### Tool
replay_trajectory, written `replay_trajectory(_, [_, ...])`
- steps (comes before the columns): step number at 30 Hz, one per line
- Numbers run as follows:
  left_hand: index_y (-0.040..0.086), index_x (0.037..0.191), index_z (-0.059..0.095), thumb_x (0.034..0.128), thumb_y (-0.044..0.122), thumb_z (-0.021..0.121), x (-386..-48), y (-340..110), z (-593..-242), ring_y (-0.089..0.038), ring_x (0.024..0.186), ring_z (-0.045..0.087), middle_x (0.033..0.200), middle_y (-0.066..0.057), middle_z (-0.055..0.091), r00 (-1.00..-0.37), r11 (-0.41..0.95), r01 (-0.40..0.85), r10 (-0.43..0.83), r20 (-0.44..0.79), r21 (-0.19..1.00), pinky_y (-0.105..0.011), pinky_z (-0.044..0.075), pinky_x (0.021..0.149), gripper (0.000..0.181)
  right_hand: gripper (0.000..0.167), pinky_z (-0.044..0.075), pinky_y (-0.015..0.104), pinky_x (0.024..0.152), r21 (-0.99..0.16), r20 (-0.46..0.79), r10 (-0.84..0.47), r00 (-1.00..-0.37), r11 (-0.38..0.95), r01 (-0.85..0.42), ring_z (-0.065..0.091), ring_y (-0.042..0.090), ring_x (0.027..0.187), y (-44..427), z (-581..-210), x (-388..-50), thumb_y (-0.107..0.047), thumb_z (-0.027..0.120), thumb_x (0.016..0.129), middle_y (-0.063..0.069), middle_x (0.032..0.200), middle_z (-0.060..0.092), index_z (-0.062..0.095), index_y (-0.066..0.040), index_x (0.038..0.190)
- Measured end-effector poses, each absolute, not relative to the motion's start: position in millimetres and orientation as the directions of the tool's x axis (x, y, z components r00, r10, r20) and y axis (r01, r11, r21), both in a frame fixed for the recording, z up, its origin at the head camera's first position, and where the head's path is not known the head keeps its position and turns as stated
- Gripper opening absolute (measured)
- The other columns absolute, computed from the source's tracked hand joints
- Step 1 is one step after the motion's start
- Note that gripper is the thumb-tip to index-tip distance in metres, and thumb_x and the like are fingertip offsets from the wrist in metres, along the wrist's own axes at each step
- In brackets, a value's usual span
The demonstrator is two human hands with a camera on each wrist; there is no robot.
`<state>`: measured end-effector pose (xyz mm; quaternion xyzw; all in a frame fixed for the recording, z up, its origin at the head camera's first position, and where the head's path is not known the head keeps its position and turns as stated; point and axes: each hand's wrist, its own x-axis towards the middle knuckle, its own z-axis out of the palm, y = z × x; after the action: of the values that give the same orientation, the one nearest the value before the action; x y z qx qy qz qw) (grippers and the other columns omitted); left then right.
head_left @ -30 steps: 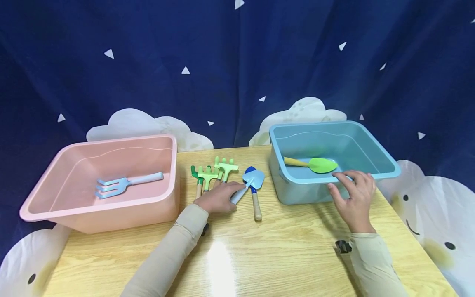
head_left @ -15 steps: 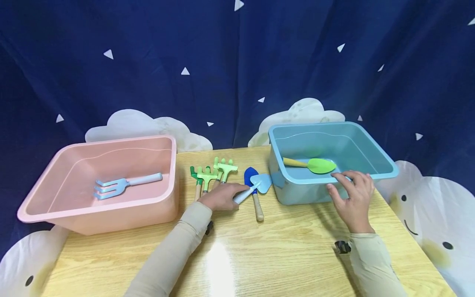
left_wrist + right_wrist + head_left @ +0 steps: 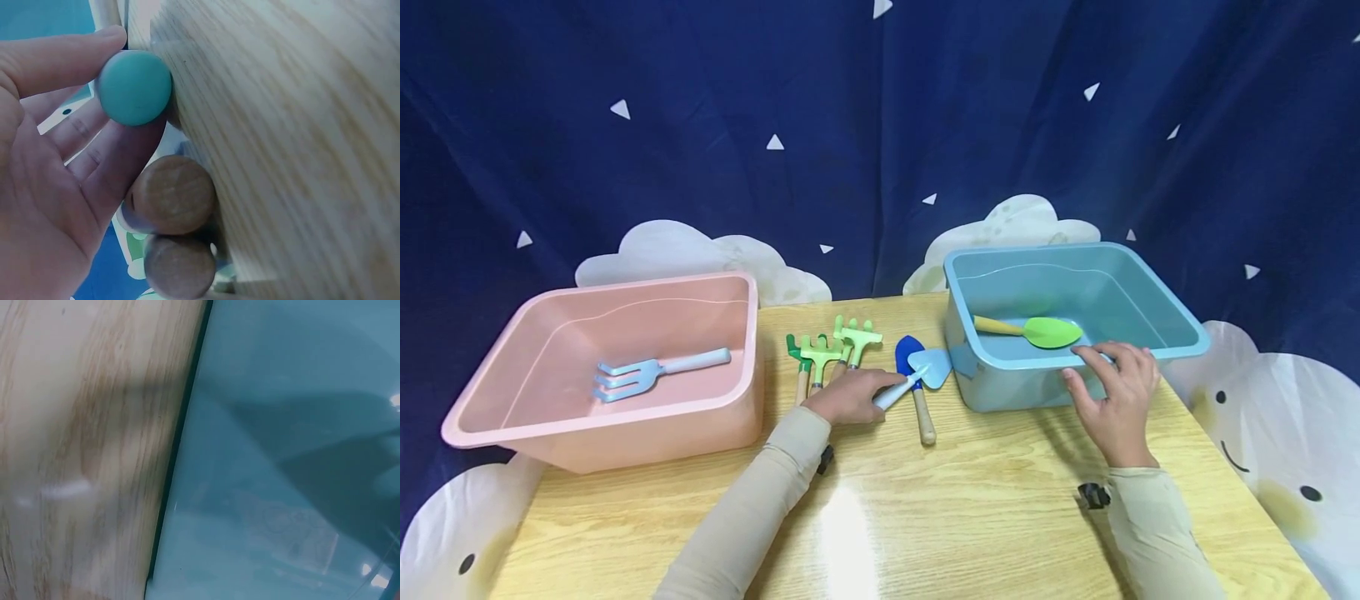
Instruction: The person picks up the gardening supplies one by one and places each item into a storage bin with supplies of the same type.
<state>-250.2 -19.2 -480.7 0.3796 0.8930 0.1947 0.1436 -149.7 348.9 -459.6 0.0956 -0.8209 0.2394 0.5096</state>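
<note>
My left hand [image 3: 848, 397] pinches the handle of a light blue trowel [image 3: 931, 367] between thumb and fingers. The round handle end [image 3: 135, 87] shows in the left wrist view. This trowel lies across a dark blue trowel [image 3: 922, 414] with a wooden handle, its blade close to the blue bin [image 3: 1022, 392]. At that bin's near rim, my right hand [image 3: 1116, 400] grips with fingers over the edge and thumb on the outer wall. The right wrist view shows only the bin's wall and the table. Inside the bin rests a green trowel [image 3: 1051, 332] with a yellow handle.
Several small green rakes [image 3: 822, 354] lie beside my left hand, their wooden handles partly hidden. A pink bin [image 3: 655, 446] stands on the left, with a light blue fork [image 3: 632, 380] inside. The wooden table [image 3: 992, 508] meets a dark blue curtain [image 3: 865, 167] behind.
The light blue trowel has shifted right in my left hand, its blade moving off the dark blue blade towards the blue bin. My right hand stays at the rim.
</note>
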Motion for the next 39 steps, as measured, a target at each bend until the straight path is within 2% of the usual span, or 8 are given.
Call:
replay_trajectory(5, [0.029,0.148,0.047,0.0854,0.015,0.071,-249,-19,-481,-0.018,0.118,0.062,0.142,-0.001,0.060,-0.684,0.659,0.615,0.719,-0.123,0.433,-0.060,0.031,0.109,0.068,0.063,0.021,0.055,0.113,-0.291,0.901,0.104,-0.422,0.866,-0.407,0.052,0.044,0.105,350,-463,-151,-0.061,0.060,0.089,0.024,0.101,0.066,0.073,-0.002,0.108])
replay_trajectory(9, [0.026,0.147,0.048,0.0847,0.013,0.071,-248,-19,-480,-0.018,0.111,0.063,0.139,-0.003,0.062,-0.685,0.656,0.609,0.718,-0.120,0.446,-0.052,0.038,0.102,0.068,0.064,0.023,0.052,0.113,-0.273,0.913,0.098,-0.395,0.868,-0.416,0.053,0.044,0.104,348,-462,-153,-0.060,0.061,0.089,0.025,0.101,0.067,0.072,0.001,0.104])
replay_trajectory(12, [0.025,0.147,0.048,0.0841,0.012,0.071,-248,-18,-480,-0.019,0.112,0.063,0.139,-0.003,0.062,-0.683,0.652,0.609,0.720,-0.120,0.452,-0.052,0.039,0.102,0.069,0.061,0.027,0.055,0.110,-0.232,0.930,0.074,-0.361,0.879,-0.417,0.054,0.045,0.102,347,-460,-153,-0.058,0.060,0.090,0.025,0.099,0.067,0.073,0.001,0.099])
replay_trajectory(15, [0.026,0.147,0.048,0.0843,0.012,0.071,-249,-17,-481,-0.019,0.117,0.062,0.142,-0.001,0.060,-0.688,0.657,0.604,0.716,-0.120,0.451,-0.058,0.034,0.109,0.069,0.060,0.030,0.060,0.107,-0.197,0.942,0.055,-0.332,0.890,-0.412,0.054,0.046,0.100,346,-458,-153,-0.058,0.060,0.090,0.025,0.097,0.067,0.073,0.001,0.097])
replay_trajectory(21, [0.027,0.147,0.048,0.0848,0.012,0.070,-249,-17,-483,-0.018,0.117,0.062,0.142,0.000,0.060,-0.699,0.668,0.589,0.704,-0.128,0.454,-0.061,0.030,0.112,0.068,0.058,0.031,0.060,0.105,-0.168,0.948,0.036,-0.318,0.901,-0.401,0.054,0.046,0.101,348,-462,-155,-0.058,0.065,0.086,0.023,0.096,0.067,0.072,-0.001,0.097])
replay_trajectory(28, [0.023,0.148,0.048,0.0854,0.009,0.069,-249,-17,-481,-0.019,0.116,0.062,0.142,-0.003,0.060,-0.685,0.645,0.592,0.719,-0.121,0.483,-0.048,0.041,0.103,0.067,0.055,0.030,0.056,0.107,-0.148,0.965,0.042,-0.257,0.902,-0.406,0.053,0.044,0.098,351,-469,-162,-0.055,0.072,0.080,0.022,0.094,0.064,0.071,-0.003,0.095])
replay_trajectory(34, [0.019,0.146,0.050,0.0850,0.004,0.069,-250,-18,-480,-0.019,0.115,0.061,0.143,-0.006,0.059,-0.694,0.628,0.536,0.708,-0.130,0.564,-0.039,0.047,0.095,0.066,0.052,0.028,0.055,0.107,-0.146,0.965,0.042,-0.259,0.907,-0.394,0.053,0.043,0.099,349,-470,-164,-0.053,0.072,0.080,0.022,0.095,0.063,0.069,-0.003,0.095])
replay_trajectory(39, [0.018,0.144,0.053,0.0835,0.003,0.071,-251,-18,-481,-0.016,0.105,0.062,0.137,-0.008,0.064,-0.719,0.625,0.479,0.682,-0.134,0.616,-0.031,0.051,0.086,0.065,0.053,0.028,0.058,0.105,-0.147,0.960,0.038,-0.277,0.911,-0.385,0.052,0.044,0.100,347,-469,-162,-0.053,0.070,0.082,0.023,0.095,0.061,0.067,-0.002,0.095])
